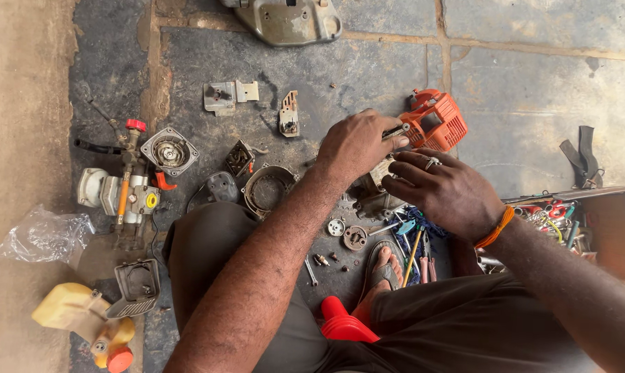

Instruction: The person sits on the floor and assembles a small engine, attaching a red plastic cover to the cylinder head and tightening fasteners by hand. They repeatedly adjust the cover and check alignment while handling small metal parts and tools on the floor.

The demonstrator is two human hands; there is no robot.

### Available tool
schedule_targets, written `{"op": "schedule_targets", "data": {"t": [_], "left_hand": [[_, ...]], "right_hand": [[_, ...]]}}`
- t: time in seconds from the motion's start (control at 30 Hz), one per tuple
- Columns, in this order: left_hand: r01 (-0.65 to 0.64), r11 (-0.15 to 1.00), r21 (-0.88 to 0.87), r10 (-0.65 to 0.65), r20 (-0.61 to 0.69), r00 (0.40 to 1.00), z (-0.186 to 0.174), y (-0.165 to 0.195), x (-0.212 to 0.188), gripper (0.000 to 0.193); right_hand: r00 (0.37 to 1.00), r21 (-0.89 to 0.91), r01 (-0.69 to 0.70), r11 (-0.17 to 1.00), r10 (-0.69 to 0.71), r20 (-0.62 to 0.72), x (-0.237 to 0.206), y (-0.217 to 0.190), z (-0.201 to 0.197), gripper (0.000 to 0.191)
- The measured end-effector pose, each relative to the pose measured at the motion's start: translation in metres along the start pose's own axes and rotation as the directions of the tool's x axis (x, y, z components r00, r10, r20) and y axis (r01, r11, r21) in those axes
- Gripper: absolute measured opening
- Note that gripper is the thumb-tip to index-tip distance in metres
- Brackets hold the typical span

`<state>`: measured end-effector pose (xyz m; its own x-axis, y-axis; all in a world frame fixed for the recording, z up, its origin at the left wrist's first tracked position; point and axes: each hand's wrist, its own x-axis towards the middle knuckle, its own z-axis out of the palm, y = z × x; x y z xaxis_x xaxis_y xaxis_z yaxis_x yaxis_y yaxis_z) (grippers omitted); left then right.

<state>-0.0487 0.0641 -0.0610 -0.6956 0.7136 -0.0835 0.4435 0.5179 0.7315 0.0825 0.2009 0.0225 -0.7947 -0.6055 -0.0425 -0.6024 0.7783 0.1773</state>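
At the far left a crumpled clear plastic bag (44,236) lies on the stone floor (533,90), its contents too faint to make out, and below it sits a yellow fuel tank (74,312) with a red cap (120,360). Just right of the bag stands a pump assembly (122,190) with a red knob, beside a round recoil starter housing (169,150) and, lower down, a grey air filter cover (137,285). Small metal brackets (229,95) lie farther up, and a grey ring-shaped clutch cover (266,188) rests near the person's knee. The left hand (357,144) has its fingers curled together, clamped on a metal tool (395,130) whose tip touches the orange engine cover (435,120). The right hand (445,191), wearing a ring and an orange wristband (495,228), has its fingers spread slightly apart and rests on the grey engine block (376,190) just below that cover. Under the hands lie small round gears (348,233) and loose screwdrivers (412,252). At the far right an open metal toolbox (616,228) holds a jumble of pliers and other hand tools (551,214).
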Motion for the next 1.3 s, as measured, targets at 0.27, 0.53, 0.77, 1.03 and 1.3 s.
{"op": "schedule_targets", "data": {"t": [0.27,0.53,0.77,1.03,1.3], "left_hand": [[-0.019,1.000,-0.005,0.018,-0.027,0.999,-0.002,0.000,0.002,0.053],[0.023,0.999,-0.027,-0.023,-0.011,1.000,0.006,0.001,0.004,0.055],[0.068,0.997,-0.045,-0.066,0.032,0.997,0.003,0.002,0.001,0.054],[0.034,0.998,-0.046,-0.035,-0.026,0.999,0.001,0.003,-0.001,0.051],[0.021,0.999,-0.029,-0.022,-0.048,0.999,0.008,0.001,0.001,0.050]], "right_hand": [[0.985,-0.092,0.161,0.983,-0.155,0.070,0.009,0.011,-0.010,0.041],[0.988,-0.014,0.144,0.989,-0.143,0.061,0.004,0.018,-0.002,0.047],[0.994,0.038,0.078,0.996,-0.080,0.068,-0.004,0.016,0.007,0.046],[0.999,0.143,-0.050,0.988,0.050,0.002,-0.006,0.011,0.010,0.047],[0.987,0.306,-0.155,0.939,0.162,0.004,-0.003,0.001,0.004,0.033]]}}
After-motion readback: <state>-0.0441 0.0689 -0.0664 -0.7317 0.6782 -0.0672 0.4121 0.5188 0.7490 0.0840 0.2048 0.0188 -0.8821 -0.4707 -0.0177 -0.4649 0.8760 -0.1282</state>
